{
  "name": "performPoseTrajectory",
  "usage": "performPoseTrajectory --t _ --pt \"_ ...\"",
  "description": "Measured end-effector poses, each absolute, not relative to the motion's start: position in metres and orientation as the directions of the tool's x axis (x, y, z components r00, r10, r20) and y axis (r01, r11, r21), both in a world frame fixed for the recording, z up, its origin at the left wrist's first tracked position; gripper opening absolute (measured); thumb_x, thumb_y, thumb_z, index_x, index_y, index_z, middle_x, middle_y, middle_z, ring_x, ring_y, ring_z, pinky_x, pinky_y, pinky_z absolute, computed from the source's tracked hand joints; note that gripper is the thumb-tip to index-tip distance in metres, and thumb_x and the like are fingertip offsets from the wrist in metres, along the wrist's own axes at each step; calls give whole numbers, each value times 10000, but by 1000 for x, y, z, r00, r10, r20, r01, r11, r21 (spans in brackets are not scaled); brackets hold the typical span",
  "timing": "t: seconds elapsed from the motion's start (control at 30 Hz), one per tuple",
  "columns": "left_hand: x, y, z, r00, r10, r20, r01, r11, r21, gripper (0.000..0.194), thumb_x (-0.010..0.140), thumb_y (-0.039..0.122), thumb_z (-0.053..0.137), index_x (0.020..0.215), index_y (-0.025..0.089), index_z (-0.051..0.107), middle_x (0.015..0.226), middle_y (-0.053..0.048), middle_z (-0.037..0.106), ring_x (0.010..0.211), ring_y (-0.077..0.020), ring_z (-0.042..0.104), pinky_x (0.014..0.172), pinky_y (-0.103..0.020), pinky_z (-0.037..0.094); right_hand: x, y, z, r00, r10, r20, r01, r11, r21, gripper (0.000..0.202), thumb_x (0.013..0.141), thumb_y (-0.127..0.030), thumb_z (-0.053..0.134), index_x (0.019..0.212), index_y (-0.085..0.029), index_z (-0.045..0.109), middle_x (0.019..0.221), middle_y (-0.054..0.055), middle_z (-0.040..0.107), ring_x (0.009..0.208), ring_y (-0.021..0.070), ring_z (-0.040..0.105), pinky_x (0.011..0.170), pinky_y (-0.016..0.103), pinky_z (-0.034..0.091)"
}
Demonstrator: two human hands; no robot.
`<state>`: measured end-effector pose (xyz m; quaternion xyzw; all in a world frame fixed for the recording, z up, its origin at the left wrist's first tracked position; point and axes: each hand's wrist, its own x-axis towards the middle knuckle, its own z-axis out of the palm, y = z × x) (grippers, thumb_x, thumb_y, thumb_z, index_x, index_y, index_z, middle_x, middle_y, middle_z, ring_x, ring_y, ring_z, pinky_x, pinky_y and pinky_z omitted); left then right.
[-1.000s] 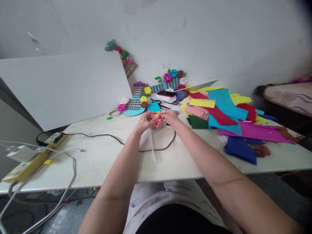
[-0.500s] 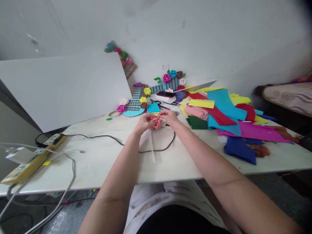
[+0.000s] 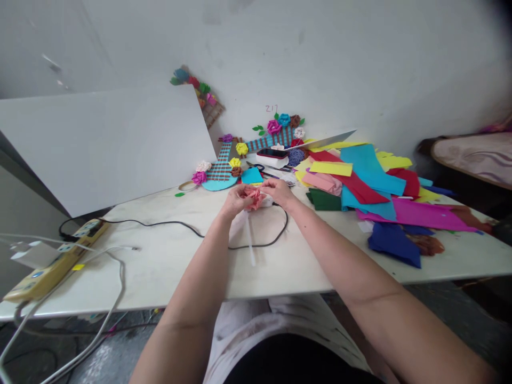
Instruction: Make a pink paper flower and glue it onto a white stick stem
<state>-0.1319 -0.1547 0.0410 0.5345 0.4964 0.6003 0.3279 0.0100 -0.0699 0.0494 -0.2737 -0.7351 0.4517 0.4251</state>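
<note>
Between my hands, over the white table point(image 3: 160, 266), is a gathered coral-pink paper piece point(image 3: 255, 198). My left hand point(image 3: 237, 201) pinches its left side, fingers curled round the folds. At the upper right edge, my right hand point(image 3: 277, 191) has thumb and fingers pressed together; whatever lies between the tips is too small to make out. Below the paper a translucent white stick point(image 3: 250, 242) points toward the table's front edge. A white device point(image 3: 267, 201) with a black cable point(image 3: 280, 234) lies partly hidden behind the paper and my right hand.
Coloured paper sheets point(image 3: 368, 181) are heaped on the right. A phone point(image 3: 272, 153) and scissors point(image 3: 256, 166) lie behind my hands, near guitar-shaped flower crafts point(image 3: 221, 170). A power strip point(image 3: 48, 266) with cables is at the left; a white board point(image 3: 112, 149) stands behind.
My right fingers have come slightly away from the middle of the pink paper, whose ruffled folds now show more openly. My left hand stays at its side.
</note>
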Motion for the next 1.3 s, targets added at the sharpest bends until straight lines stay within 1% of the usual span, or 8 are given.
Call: performPoseTrajectory --t 0.13,0.33,0.63,0.77,0.93,1.07,1.17,1.3 --pt "-131 -155 41 -228 924 306 129 -283 951 455 508 336 820 857 127 618 675 -15 665 516 -125 613 465 -222 490 10 -70 49 -531 771 352 17 424 -905 56 613 -228 622 609 -175 641 599 -27 626 634 132 551 679 259 412" --pt "-130 -157 42 -218 939 265 147 -237 960 442 536 358 815 839 131 588 619 -11 649 490 -126 604 433 -209 460 7 -66 45 -515 786 344 73 439 -895 50 609 -182 608 597 -170 654 598 -21 644 623 133 563 646 248 421" --pt "-129 -154 40 -229 927 295 212 -248 945 382 560 315 793 820 131 582 582 -1 629 471 -130 595 430 -219 454 5 -62 42 -547 796 260 64 349 -935 97 632 -224 602 598 -164 671 587 9 666 611 150 612 648 257 461" --pt "-128 -152 39 -252 909 334 248 -273 930 367 545 288 800 800 126 592 599 7 617 456 -120 583 417 -216 439 4 -63 42 -557 795 242 21 304 -952 92 623 -223 606 578 -166 662 552 16 661 586 158 614 626 264 466" --pt "-129 -149 38 -257 900 351 247 -290 925 357 536 282 798 790 127 600 613 15 609 451 -101 568 421 -206 434 5 -72 49 -559 804 202 -48 212 -976 79 591 -161 590 534 -172 643 505 3 642 531 142 593 588 251 461" --pt "-130 -148 36 -259 895 364 253 -300 920 347 530 271 789 788 130 605 623 14 611 467 -102 569 427 -203 423 6 -77 52 -559 807 189 -103 158 -982 53 567 -168 598 524 -173 627 480 0 625 506 141 583 580 256 465" --pt "-130 -148 37 -256 891 375 270 -306 913 334 534 250 778 798 134 611 629 14 620 484 -103 569 442 -202 420 6 -77 52 -565 804 186 -112 149 -983 52 554 -182 592 507 -177 615 466 0 616 502 144 577 580 263 469" --pt "-129 -149 39 -265 883 388 302 -306 903 308 528 217 764 785 135 615 636 8 625 496 -107 565 461 -213 422 6 -75 51 -549 811 203 -98 179 -979 31 534 -195 599 519 -174 617 481 -3 620 528 142 577 610 266 467"
